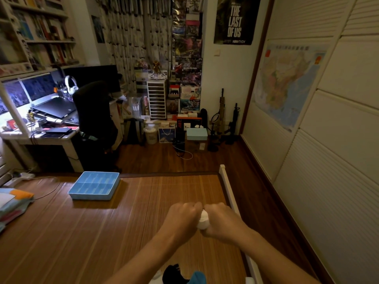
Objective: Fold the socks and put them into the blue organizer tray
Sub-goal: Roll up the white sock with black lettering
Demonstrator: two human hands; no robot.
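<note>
I judge I'm finishing a fold: my left grip [182,217] and right grip [220,219] both clamp the bunched white sock [203,221]. Next it needs carrying to the blue organizer tray [93,196], well ahead-left of them.

- Hands: 2, the left hand [182,218] and the right hand [220,221]
- white sock roll [203,221]: 1
- blue organizer tray [90,196]: 1
- Loose socks: 2, a black sock [173,273] and a blue sock [198,278]

Open mat [133,226] stretches across mid-frame toward the blue organizer tray [94,186] at centre left — folded cloth [14,201] crowds the left edge, a white rail [226,185] the right.
</note>
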